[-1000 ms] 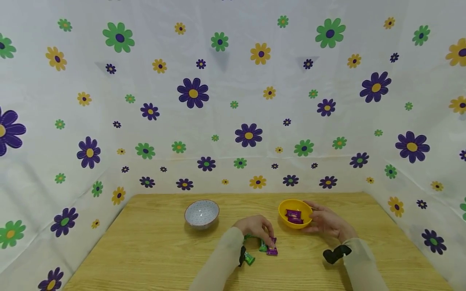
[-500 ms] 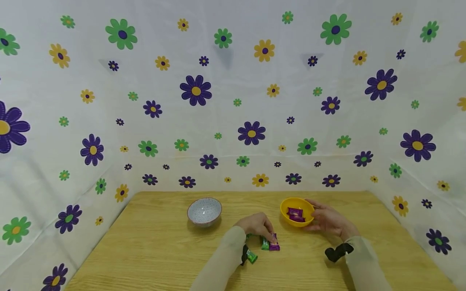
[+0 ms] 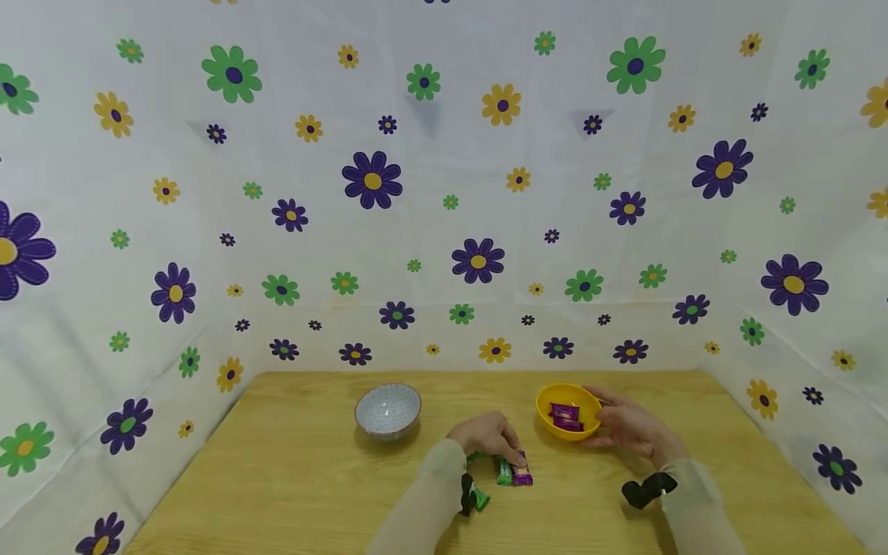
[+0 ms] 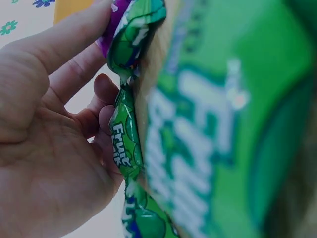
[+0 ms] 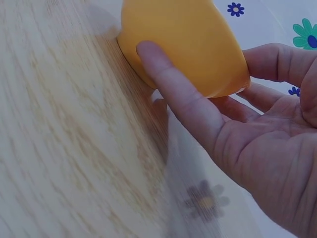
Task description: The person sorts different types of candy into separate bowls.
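My left hand [image 3: 487,436] bends over the wooden table, its thumb and fingertips pinching a purple-wrapped candy [image 3: 522,472]. Just left of that lies a green-wrapped candy [image 3: 504,472], and another green candy [image 3: 480,498] shows beside the wrist. In the left wrist view several green candies, one a green candy [image 4: 124,134] with "Fruit" on its wrapper, lie beside the palm; the purple one is mostly hidden by the thumb. My right hand [image 3: 634,432] holds a yellow bowl [image 3: 544,422] by its right side, thumb and fingers spread around the wall [image 5: 183,44]. Two purple candies [image 3: 565,412] lie inside.
A pale blue patterned bowl [image 3: 388,411] with a reddish rim stands at the back, left of my left hand. White flower-printed cloth [image 3: 444,231] hangs behind the wooden table [image 3: 291,470] and along both sides. A black band [image 3: 648,489] is on the right wrist.
The head view has shifted slightly. Both hands stay nearly where they were, the left at the purple candy and the right at the yellow bowl.
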The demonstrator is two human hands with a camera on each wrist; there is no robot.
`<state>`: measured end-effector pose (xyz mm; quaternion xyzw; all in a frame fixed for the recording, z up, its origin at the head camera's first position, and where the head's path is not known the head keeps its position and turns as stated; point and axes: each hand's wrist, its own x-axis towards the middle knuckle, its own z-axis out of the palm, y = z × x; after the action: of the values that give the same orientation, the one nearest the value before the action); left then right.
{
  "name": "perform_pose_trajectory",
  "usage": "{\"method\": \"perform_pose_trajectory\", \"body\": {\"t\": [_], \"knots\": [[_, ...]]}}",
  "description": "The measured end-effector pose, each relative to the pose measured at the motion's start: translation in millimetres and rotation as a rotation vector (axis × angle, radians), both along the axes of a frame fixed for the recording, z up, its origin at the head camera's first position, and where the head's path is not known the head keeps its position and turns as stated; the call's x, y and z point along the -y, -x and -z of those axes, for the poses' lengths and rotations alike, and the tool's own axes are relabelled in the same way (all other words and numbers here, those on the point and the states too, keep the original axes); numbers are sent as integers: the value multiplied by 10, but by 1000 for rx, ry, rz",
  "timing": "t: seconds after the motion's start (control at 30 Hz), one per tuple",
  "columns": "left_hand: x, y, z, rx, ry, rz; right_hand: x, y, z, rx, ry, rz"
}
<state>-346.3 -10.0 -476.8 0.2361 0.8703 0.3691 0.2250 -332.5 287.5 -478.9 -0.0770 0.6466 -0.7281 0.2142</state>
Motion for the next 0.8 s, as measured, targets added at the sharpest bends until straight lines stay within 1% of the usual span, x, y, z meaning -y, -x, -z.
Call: {"method": "perform_pose_trajectory", "body": {"t": [0.13,0.3,0.43,0.53,0.67,0.8], "knots": [[-1,-27,1,10,-31,6,-13,-21,6,0,2,4],[2,-30,3,19,-46,-4,-10,-29,6,5,11,14],[2,-14,19,25,-71,-31,-14,-26,15,15,17,21],[6,10,41,16,-85,-53,-15,-23,20,17,20,23],[7,46,67,4,-125,-84,-12,-26,8,13,20,27],[3,56,64,11,-179,-125,-10,-31,4,10,23,19]]}}
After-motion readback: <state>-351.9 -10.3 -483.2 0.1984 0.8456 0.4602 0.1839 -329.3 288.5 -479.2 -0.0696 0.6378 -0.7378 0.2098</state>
